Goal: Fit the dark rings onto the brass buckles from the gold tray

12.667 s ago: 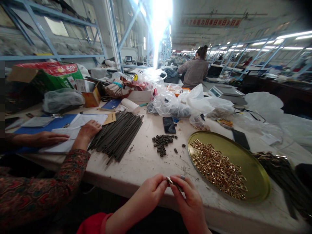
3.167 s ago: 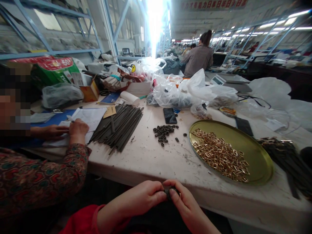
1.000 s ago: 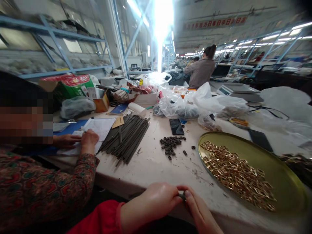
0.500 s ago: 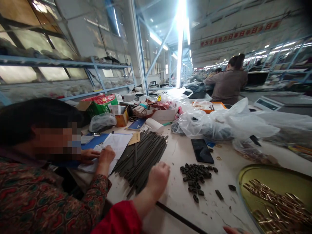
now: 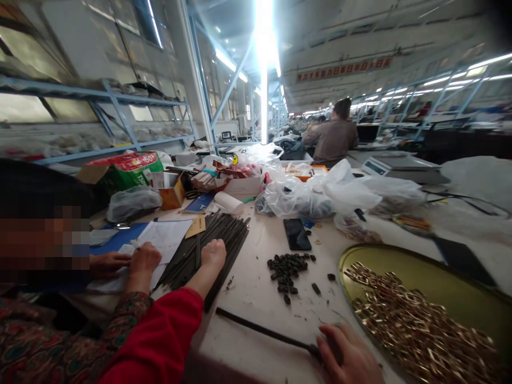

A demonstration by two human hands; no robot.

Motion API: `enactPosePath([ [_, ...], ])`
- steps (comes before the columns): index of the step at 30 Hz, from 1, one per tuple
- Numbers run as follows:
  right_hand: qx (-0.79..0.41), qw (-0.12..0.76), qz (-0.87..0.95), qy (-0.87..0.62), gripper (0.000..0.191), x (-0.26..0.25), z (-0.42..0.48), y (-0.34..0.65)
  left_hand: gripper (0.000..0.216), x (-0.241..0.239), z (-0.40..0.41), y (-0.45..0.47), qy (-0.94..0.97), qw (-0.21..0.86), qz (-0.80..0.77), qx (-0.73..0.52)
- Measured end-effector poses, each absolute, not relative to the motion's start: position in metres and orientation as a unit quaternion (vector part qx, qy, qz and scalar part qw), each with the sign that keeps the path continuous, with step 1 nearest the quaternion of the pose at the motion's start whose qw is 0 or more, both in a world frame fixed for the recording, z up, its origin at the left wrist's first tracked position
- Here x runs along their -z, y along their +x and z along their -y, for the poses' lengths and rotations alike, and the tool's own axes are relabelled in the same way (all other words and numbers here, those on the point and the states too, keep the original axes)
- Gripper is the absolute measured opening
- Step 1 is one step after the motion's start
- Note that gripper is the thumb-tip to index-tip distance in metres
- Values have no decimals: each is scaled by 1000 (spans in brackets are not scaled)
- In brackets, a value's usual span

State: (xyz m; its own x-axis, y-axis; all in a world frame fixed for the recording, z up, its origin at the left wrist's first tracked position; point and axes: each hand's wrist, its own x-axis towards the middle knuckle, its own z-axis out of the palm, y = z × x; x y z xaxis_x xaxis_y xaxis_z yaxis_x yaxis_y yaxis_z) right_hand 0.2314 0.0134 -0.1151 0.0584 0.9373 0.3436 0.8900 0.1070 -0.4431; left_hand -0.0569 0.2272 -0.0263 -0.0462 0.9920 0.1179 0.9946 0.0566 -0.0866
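Note:
My left hand [image 5: 213, 253] in a red sleeve reaches onto the pile of long dark strips [image 5: 208, 248] at the table's left; its fingers are curled down on the strips, what they grip is hidden. My right hand [image 5: 347, 356] rests near the front edge, closed on the end of one dark strip [image 5: 262, 331] that lies flat across the table. A heap of small black loops [image 5: 288, 265] sits between the hands. A round gold tray [image 5: 432, 277] holding several gold buckles [image 5: 412, 328] lies to the right.
A co-worker in a patterned sleeve [image 5: 132, 314] writes on papers [image 5: 168, 237] at the left. A black phone [image 5: 297, 233], plastic bags [image 5: 320, 194], boxes [image 5: 124, 170] and a scale [image 5: 400, 165] crowd the far table. Another person [image 5: 332, 136] stands beyond.
My hands have parted: the left reached out to the strip pile, the right stayed near the front edge with one strip laid flat. The view swung left, then back to the right.

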Motion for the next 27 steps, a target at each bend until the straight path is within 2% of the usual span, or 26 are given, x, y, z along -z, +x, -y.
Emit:
enactPosePath([
  [5,-97,342,616,-703,25,98,-4,221,32,-1,-196,-39,-741,42,666,66],
  [8,-111,379,588,-706,27,90,-13,226,40,-9,-154,-19,-802,-13,590,91],
  [10,-103,367,603,-700,25,82,-27,232,36,-8,-122,-8,-834,-72,538,99],
  [11,-97,354,616,-697,24,78,-36,234,34,-5,-107,-4,-844,-121,511,103],
  [15,-82,312,648,-690,20,65,-69,235,43,13,-63,0,-686,-515,489,159],
  [18,-84,281,681,-671,20,62,-85,223,49,24,-51,-3,-519,-666,505,180],
  [25,-99,178,734,-648,10,64,-100,202,38,24,-56,5,-396,-727,509,238],
  [27,-91,159,734,-654,14,62,-100,209,38,26,-59,7,-388,-735,502,237],
])
